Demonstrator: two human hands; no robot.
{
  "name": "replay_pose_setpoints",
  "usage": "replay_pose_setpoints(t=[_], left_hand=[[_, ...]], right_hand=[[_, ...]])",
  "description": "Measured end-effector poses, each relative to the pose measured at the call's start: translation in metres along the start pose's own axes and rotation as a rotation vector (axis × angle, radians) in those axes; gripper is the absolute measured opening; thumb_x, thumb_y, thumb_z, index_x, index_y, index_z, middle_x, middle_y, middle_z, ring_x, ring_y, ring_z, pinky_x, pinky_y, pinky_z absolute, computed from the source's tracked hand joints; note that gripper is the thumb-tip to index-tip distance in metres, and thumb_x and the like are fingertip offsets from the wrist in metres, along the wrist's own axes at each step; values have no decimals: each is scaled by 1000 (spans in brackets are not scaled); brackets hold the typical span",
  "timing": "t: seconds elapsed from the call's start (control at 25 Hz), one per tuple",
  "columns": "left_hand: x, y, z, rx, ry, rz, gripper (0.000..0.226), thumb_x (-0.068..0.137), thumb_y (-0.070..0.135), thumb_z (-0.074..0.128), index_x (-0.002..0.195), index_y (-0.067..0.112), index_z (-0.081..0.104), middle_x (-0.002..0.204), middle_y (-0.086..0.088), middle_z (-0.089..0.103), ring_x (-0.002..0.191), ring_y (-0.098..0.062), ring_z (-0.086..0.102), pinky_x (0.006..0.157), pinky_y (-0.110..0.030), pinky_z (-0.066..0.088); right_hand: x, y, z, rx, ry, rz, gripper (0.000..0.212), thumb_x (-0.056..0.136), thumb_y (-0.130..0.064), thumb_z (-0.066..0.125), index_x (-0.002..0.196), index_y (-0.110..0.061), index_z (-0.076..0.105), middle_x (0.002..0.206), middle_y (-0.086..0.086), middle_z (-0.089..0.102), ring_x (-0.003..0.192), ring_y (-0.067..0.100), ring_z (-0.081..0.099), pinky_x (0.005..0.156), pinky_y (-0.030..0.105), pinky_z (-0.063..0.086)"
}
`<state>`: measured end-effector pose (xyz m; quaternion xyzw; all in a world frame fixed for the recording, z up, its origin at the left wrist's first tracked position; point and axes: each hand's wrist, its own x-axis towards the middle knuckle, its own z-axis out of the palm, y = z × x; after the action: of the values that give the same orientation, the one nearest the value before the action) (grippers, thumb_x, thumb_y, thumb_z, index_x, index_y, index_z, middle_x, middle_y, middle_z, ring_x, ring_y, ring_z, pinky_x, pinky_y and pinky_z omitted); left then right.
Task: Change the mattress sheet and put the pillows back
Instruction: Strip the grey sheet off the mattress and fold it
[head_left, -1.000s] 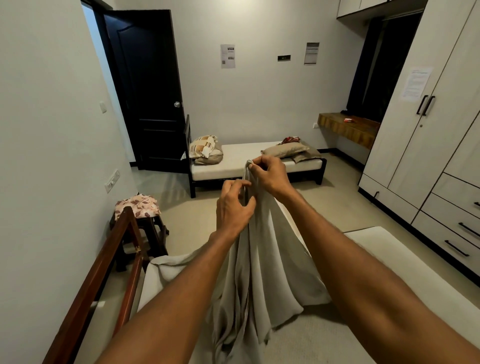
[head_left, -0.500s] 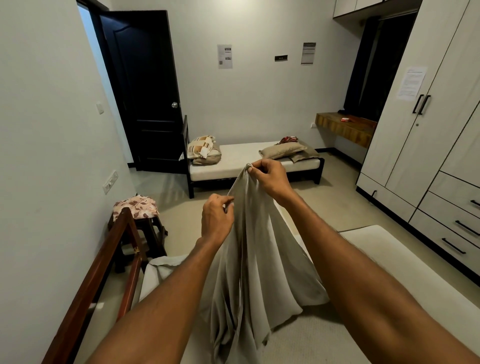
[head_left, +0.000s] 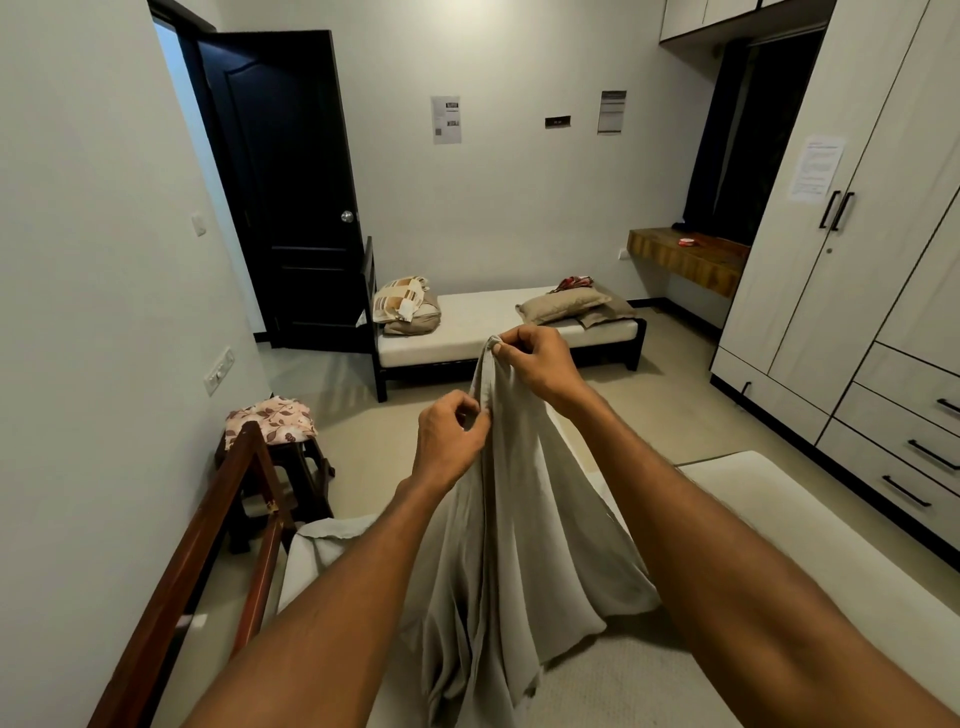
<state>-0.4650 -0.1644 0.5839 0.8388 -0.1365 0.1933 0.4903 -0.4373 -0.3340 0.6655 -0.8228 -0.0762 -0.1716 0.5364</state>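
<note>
A grey bedsheet (head_left: 524, 545) hangs bunched in front of me, its lower folds lying on the bare near mattress (head_left: 810, 530). My right hand (head_left: 537, 361) pinches the sheet's top edge, held highest. My left hand (head_left: 449, 441) pinches the same edge lower and to the left. On the far bed (head_left: 467, 332) lie a tan pillow (head_left: 563, 304) at the right end and a patterned pillow (head_left: 402, 299) stacked on a beige one at the left end.
A brown wooden bed frame rail (head_left: 208, 540) runs along the left wall. A stool with a floral cloth (head_left: 272, 418) stands beside it. A wardrobe with drawers (head_left: 878, 322) lines the right side. The dark door (head_left: 291, 197) stands open at the back left.
My left hand has slid down and left along the sheet's edge, away from my right hand. The stretch of edge between the two hands has grown longer.
</note>
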Motion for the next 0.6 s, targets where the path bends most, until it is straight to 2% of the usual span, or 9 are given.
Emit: replay_pose_setpoints(t=[0.16, 0.32, 0.44, 0.6], left_hand=[[-11, 6, 0, -53, 92, -21, 8, 98, 23, 68, 96, 21, 60, 84, 7, 63, 77, -5, 62, 64, -12, 49], [-9, 7, 2, -47, -24, 40, 5, 102, 26, 61, 101, 24, 57, 89, 6, 62, 72, -7, 58, 62, -16, 45], [-5, 5, 2, -5, -96, 86, 4, 104, 27, 56, 108, 26, 58, 94, 7, 64, 77, -6, 60, 65, -19, 45], [-3, 6, 3, 4, -67, 146, 6, 103, 29, 60, 107, 24, 61, 99, 6, 62, 85, -6, 59, 71, -21, 47]], right_hand=[[0, 5, -4, -40, 79, 23, 21, 98, -31, 72, 111, -15, 79, 98, -8, 75, 94, 6, 69, 83, 28, 59], [0, 4, -2, -76, 100, 8, 21, 98, -32, 71, 110, -16, 78, 96, -10, 74, 92, 5, 69, 83, 30, 60], [-1, 1, 1, -88, 92, -6, 21, 98, -32, 72, 111, -16, 78, 96, -9, 75, 92, 6, 69, 80, 28, 59], [-1, 1, 0, -89, 76, -15, 22, 99, -31, 71, 113, -15, 78, 99, -7, 75, 94, 6, 69, 83, 27, 59]])
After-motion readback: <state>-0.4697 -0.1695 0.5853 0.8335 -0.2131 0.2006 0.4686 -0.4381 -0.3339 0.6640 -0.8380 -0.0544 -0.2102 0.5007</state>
